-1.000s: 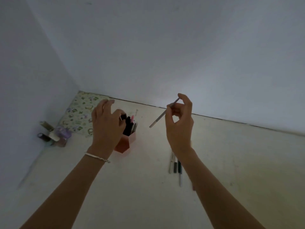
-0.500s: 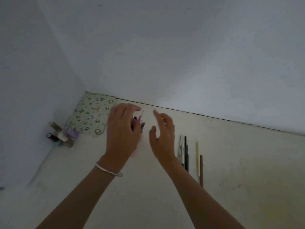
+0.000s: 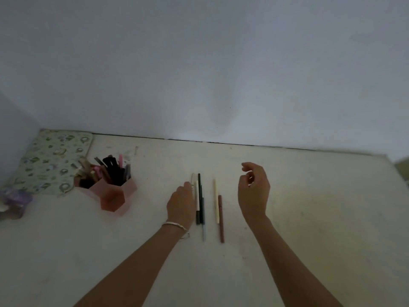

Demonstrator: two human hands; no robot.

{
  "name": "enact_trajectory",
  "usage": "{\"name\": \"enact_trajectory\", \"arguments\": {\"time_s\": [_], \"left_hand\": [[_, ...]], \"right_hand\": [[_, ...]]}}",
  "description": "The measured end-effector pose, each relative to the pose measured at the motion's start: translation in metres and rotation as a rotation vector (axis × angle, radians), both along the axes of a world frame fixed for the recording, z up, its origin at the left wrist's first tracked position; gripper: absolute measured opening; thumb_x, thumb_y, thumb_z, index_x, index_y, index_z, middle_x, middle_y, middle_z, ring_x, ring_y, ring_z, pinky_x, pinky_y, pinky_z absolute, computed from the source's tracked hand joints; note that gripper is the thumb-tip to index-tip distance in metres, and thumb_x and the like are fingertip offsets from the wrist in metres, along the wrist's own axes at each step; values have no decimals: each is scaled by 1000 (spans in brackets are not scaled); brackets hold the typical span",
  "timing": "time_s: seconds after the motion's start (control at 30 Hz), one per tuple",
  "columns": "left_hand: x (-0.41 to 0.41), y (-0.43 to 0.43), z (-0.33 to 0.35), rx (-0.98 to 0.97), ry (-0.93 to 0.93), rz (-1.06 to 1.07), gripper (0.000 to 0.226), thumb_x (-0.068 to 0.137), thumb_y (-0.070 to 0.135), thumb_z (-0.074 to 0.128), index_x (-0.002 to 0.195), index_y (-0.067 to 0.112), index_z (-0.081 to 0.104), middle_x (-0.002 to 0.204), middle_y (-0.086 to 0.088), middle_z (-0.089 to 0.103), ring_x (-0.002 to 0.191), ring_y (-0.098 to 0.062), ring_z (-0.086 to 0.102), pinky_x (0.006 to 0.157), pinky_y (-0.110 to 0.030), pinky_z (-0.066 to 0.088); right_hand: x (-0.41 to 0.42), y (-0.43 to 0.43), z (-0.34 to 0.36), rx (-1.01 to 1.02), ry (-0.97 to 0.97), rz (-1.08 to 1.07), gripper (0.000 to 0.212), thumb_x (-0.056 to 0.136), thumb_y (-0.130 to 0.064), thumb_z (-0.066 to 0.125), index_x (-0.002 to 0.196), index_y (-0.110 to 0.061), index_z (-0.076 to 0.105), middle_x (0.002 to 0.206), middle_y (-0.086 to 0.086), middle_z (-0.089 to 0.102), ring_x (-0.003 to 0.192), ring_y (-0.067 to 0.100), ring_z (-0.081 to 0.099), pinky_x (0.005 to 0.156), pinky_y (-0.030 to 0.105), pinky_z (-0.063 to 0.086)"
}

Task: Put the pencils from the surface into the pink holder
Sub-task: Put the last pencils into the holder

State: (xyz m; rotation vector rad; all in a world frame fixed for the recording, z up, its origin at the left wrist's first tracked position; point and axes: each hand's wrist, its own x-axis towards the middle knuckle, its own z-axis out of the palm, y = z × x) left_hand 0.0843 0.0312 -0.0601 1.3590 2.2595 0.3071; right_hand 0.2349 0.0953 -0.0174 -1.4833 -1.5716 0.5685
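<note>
The pink holder point(image 3: 111, 197) stands at the left on the pale surface, filled with several pens and pencils. Several pencils lie side by side in the middle: a white one point(image 3: 196, 196), a black one point(image 3: 200, 198), a cream one point(image 3: 216, 200) and a brown one point(image 3: 221, 218). My left hand point(image 3: 181, 203) hangs low just left of the white and black pencils, its fingertips at the white one; whether it grips anything is hidden. My right hand point(image 3: 254, 191) hovers to the right of the brown pencil, fingers loosely curled, holding nothing.
A green patterned mat point(image 3: 53, 160) lies in the back left corner. Small bottles and a purple object point(image 3: 13, 200) sit at the far left edge. The wall runs along the back of the surface.
The thin pencil my right hand held a second ago is gone from it. Both hands have left the holder and moved right, to the pencils lying on the surface.
</note>
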Motion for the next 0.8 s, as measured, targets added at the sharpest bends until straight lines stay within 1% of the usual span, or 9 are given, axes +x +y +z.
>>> {"name": "enact_trajectory", "arguments": {"time_s": [0.1, 0.17, 0.23, 0.3, 0.4, 0.5, 0.63, 0.73, 0.8], "left_hand": [[0, 4, -2, -9, 7, 4, 33, 97, 10, 44, 129, 9, 43, 115, -12, 58, 100, -29, 61, 82, -37, 50], [-5, 9, 1, 18, -57, 30, 56, 94, 13, 51, 146, 12, 30, 117, -14, 55, 101, -31, 60, 84, -40, 51], [-15, 15, 10, 93, -138, 79, 78, 92, 16, 57, 156, 21, 14, 113, -12, 53, 96, -30, 60, 81, -39, 51], [-23, 22, 21, 201, -207, 125, 88, 88, 15, 62, 157, 29, 10, 100, -10, 54, 83, -26, 59, 70, -34, 49], [-33, 30, 36, 332, -269, 149, 89, 83, 10, 66, 154, 33, 16, 87, -8, 56, 68, -17, 56, 57, -21, 41], [-38, 32, 49, 387, -298, 156, 100, 78, 7, 68, 154, 38, 10, 84, -8, 54, 69, -18, 56, 61, -24, 45], [-45, 27, 61, 422, -359, 158, 115, 74, 1, 69, 153, 47, -3, 76, -7, 52, 63, -16, 55, 58, -22, 48], [-58, 23, 76, 496, -376, 200, 113, 73, -1, 72, 154, 43, 7, 70, 0, 51, 60, -11, 57, 59, -21, 55], [-72, 18, 91, 585, -366, 242, 107, 72, -2, 74, 152, 42, 15, 76, 4, 53, 63, -9, 60, 58, -17, 55]], "right_hand": [[10, -2, -10, -88, -34, 3, 36, 84, 6, 50, 107, -19, 63, 95, -8, 61, 74, 1, 56, 64, 10, 43], [13, 0, -17, -215, -113, 51, 29, 89, -1, 51, 109, -17, 64, 91, -6, 64, 69, 3, 57, 64, 19, 45], [14, 0, -24, -364, -243, 153, 25, 90, -6, 52, 111, -14, 64, 83, -3, 65, 65, 10, 57, 63, 22, 45], [12, -3, -30, -496, -332, 250, 26, 90, -10, 55, 115, -12, 62, 83, 2, 66, 68, 14, 59, 65, 23, 49], [2, -10, -40, -593, -444, 344, 33, 95, -21, 55, 128, -15, 52, 97, 6, 67, 82, 17, 60, 82, 33, 54], [-8, -15, -49, -580, -561, 380, 29, 98, -15, 47, 127, -14, 49, 107, 7, 61, 91, 21, 61, 82, 33, 52], [-14, -17, -48, -525, -655, 390, 27, 90, -4, 46, 116, -9, 51, 102, 9, 55, 85, 24, 58, 71, 28, 45], [-21, -2, -24, -368, -497, 266, 29, 87, -7, 54, 116, -9, 57, 99, 6, 55, 79, 20, 59, 67, 24, 49], [-32, 11, 0, -213, -299, 168, 35, 85, -5, 58, 119, -13, 58, 95, 0, 53, 70, 8, 54, 62, 10, 43]]}}
